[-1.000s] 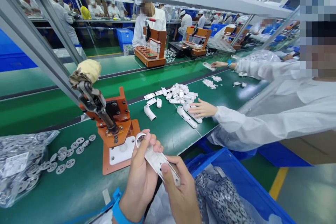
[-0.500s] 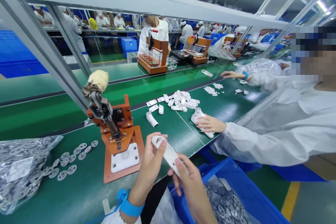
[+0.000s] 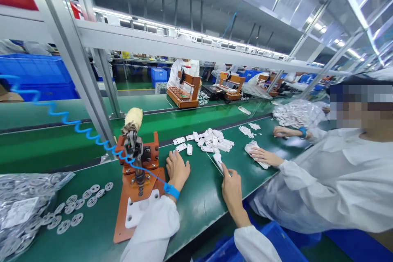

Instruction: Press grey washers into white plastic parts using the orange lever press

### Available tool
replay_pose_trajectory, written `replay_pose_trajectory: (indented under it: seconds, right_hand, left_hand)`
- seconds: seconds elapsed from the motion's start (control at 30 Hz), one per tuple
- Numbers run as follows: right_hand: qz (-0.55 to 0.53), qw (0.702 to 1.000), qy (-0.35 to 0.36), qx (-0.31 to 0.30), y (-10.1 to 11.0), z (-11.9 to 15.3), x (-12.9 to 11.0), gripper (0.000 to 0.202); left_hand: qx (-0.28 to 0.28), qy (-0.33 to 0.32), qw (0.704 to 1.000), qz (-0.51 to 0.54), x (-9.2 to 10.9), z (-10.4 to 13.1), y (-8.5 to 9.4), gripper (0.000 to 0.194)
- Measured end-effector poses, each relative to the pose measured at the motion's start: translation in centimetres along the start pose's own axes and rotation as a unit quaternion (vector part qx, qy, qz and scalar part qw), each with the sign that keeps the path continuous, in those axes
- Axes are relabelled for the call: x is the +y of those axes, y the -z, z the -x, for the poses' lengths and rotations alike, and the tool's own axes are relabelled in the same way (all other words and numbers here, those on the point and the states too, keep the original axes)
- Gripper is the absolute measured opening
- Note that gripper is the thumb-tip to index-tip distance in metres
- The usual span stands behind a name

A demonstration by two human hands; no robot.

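Observation:
My right hand (image 3: 232, 190) holds the near end of a long white plastic shell (image 3: 217, 159), which lies on or just above the green bench. My left hand (image 3: 178, 170) reaches down to the bench beside the orange press, its fingers curled; whatever is under them is hidden. Just beyond my hands lies a heap of small white plastic parts (image 3: 211, 138). To the left stands the orange toggle press (image 3: 139, 172), with a white fixture plate (image 3: 135, 214) partly covered by my left sleeve.
Grey spoked discs (image 3: 71, 199) lie left of the press, beside a clear bag (image 3: 21, 208) full of them. A blue coiled cord (image 3: 82, 129) runs to my left wristband. At right, a co-worker's hand (image 3: 265, 156) rests on another white shell. A blue bin (image 3: 270, 241) stands below the bench edge.
My hands have parted and moved forward over the bench, with the white shell now in the right hand only. The view has tilted up. The co-worker's other hand has drawn back.

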State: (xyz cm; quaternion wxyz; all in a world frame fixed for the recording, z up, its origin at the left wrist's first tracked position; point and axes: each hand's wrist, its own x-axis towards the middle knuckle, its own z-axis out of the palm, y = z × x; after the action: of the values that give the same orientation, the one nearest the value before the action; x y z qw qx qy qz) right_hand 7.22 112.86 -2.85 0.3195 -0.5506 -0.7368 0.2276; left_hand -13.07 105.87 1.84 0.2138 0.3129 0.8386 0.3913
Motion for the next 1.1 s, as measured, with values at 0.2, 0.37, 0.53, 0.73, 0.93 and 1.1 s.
replay_pose_trajectory:
  seconds: [0.2,0.37,0.53,0.73,0.93,1.1]
  right_hand:
    - [-0.103,0.993,-0.021,-0.052,1.2,-0.8,-1.4,0.050]
    - [-0.245,0.960,-0.069,-0.114,3.6,2.9,-5.1,0.065]
    - [-0.275,0.941,-0.063,-0.190,7.5,5.5,-9.3,0.041]
    - [-0.180,0.959,0.042,-0.214,11.0,6.5,-12.3,0.033]
    - [-0.184,0.950,0.038,-0.248,10.9,7.9,-13.0,0.036]
    - [-0.024,0.987,0.003,-0.159,7.1,5.7,-7.9,0.039]
  left_hand:
    - [-0.057,-0.059,0.989,0.122,2.4,0.0,-0.3,0.060]
    - [-0.223,-0.048,0.927,0.297,2.5,2.9,-0.5,0.064]
    - [-0.300,-0.048,0.851,0.428,2.4,5.8,1.7,0.051]
    - [-0.304,-0.085,0.823,0.473,3.0,7.4,4.6,0.043]
    - [-0.302,-0.114,0.852,0.412,3.2,7.9,5.4,0.041]
    - [-0.228,-0.112,0.945,0.205,1.9,5.5,3.8,0.064]
